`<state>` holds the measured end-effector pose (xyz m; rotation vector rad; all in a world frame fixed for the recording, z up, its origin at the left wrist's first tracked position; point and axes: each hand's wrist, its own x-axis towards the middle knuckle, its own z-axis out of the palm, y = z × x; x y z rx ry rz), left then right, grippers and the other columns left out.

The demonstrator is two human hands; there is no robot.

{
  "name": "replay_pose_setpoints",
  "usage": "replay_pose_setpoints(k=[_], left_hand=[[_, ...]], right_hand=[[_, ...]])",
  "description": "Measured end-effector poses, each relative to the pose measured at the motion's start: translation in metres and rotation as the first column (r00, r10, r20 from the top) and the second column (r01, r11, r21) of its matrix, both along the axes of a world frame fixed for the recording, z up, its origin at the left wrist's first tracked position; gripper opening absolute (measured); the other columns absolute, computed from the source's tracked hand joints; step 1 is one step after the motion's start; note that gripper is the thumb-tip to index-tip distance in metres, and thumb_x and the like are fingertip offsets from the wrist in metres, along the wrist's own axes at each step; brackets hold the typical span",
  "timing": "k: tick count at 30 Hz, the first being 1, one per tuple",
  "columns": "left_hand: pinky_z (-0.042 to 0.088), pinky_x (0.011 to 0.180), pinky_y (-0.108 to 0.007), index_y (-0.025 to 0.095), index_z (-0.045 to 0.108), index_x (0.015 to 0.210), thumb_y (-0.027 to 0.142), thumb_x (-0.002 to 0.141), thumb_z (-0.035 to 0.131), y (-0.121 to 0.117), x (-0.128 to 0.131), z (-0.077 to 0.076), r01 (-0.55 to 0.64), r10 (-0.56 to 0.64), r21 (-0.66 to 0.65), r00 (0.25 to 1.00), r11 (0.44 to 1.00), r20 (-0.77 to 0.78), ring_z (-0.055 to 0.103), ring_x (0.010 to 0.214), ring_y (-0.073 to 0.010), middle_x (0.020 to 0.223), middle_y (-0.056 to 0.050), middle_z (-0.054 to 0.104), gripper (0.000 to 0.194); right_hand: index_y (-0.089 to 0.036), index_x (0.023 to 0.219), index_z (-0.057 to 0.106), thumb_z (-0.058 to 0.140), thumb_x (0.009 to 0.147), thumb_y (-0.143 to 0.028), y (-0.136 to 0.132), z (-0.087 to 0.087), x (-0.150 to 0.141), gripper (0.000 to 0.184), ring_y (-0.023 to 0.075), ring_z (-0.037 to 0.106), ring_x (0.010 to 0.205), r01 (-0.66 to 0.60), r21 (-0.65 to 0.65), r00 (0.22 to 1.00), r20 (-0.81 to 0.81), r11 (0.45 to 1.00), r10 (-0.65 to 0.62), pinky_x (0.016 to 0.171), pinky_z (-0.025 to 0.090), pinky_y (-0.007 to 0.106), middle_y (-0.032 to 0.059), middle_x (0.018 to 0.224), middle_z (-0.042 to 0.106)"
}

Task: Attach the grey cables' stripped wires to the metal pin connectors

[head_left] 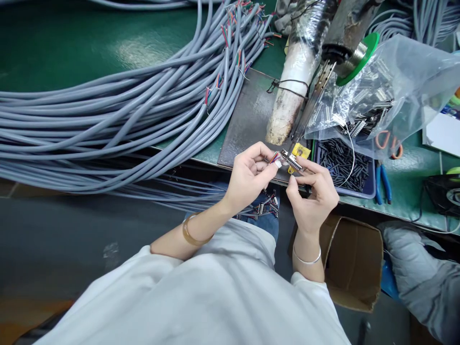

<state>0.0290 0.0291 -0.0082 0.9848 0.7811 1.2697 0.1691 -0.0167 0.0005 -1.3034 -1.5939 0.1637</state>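
Fingers (268, 173) of the left hand (248, 176) pinch thin multicoloured wires (275, 157), I see, while those of the right hand (316, 190) grasp a slim silver metal connector (292, 160), just left of the blue plastic tray (373, 178) of short black tubes (345, 163).

Cable-wiring workshop: green worktop (89, 48) with piled grey cables (143, 103) left, solder spool (369, 53) far right, tray (355, 193) of black parts (334, 160) near right.
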Motion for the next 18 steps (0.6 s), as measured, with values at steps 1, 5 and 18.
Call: replay_pose_setpoints(k=[1,5,18], left_hand=[[0.032,0.036,-0.013,0.017,0.053,0.078,0.022,0.081,0.073,0.0001,0.0001,-0.0002,-0.002,0.002,0.004,1.0,1.0,-0.002,0.043,0.039,-0.0003,0.067,0.006,0.056,0.02],[0.032,0.036,-0.013,0.018,0.053,0.078,0.021,0.082,0.071,0.0004,0.0002,0.0007,-0.014,0.014,0.01,1.0,1.0,-0.002,0.044,0.039,-0.0009,0.064,0.007,0.054,0.019],[0.035,0.036,-0.013,0.017,0.054,0.076,0.018,0.082,0.069,-0.0026,-0.0028,0.0032,0.007,-0.007,-0.026,1.0,1.0,-0.008,0.044,0.041,-0.0009,0.068,0.005,0.055,0.017]], right_hand=[[-0.024,0.082,0.065,0.069,0.083,-0.01,0.0004,0.0001,0.0001,0.015,0.0219,0.074,0.103,0.0,-0.003,1.0,0.006,1.0,0.0,0.086,0.066,0.041,0.0048,0.114,0.075],[-0.024,0.082,0.065,0.069,0.083,-0.01,0.0021,0.0019,-0.001,0.015,0.022,0.074,0.103,0.002,0.007,1.0,0.018,1.0,-0.002,0.086,0.066,0.041,0.0045,0.114,0.075],[-0.023,0.082,0.065,0.07,0.081,-0.007,-0.0025,0.0028,-0.0015,0.018,0.0201,0.074,0.1,-0.006,0.019,0.998,0.068,1.0,0.004,0.086,0.065,0.038,0.0046,0.113,0.076]])
